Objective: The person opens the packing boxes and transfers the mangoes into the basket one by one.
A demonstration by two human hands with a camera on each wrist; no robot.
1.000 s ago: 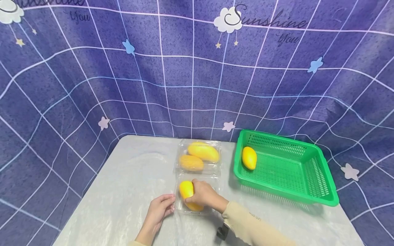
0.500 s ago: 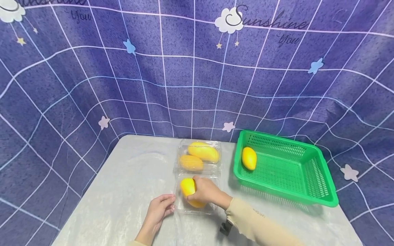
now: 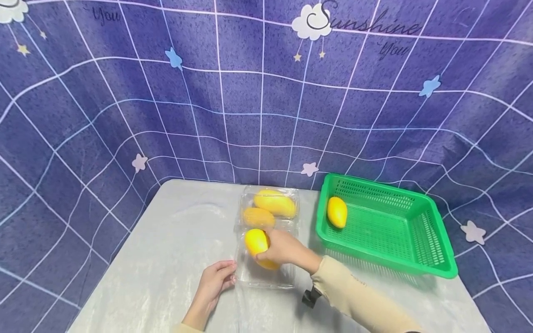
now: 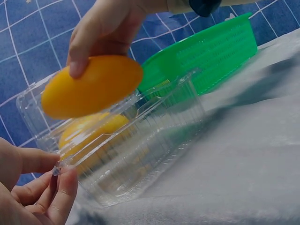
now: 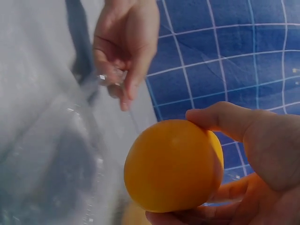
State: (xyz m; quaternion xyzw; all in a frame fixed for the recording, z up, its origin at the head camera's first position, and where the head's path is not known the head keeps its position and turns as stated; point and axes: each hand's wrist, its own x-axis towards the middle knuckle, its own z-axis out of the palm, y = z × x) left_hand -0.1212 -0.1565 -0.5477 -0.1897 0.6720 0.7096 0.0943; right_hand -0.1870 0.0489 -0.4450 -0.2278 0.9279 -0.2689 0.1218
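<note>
My right hand [image 3: 285,249] grips a yellow mango [image 5: 171,166], thumb on one side and fingers on the other. In the left wrist view the mango hangs above a clear plastic clamshell box [image 4: 154,136], clear of its walls. With thumb and fingertips my left hand [image 3: 215,282] pinches the left edge of that box. Two more mangoes, a larger yellow one [image 3: 275,203] and a more orange one [image 3: 258,217], lie in the far half of the clear plastic. The near half shows bare below the held mango.
A green perforated basket [image 3: 387,259] stands to the right, with one mango [image 3: 337,212] at its left end. A grey-white cloth covers the table [image 3: 166,259]. Behind it hangs a purple-blue grid-patterned curtain [image 3: 233,125].
My right hand has lifted the mango up and away from the near half of the box, moving toward the far half. The left hand has stayed at the box edge.
</note>
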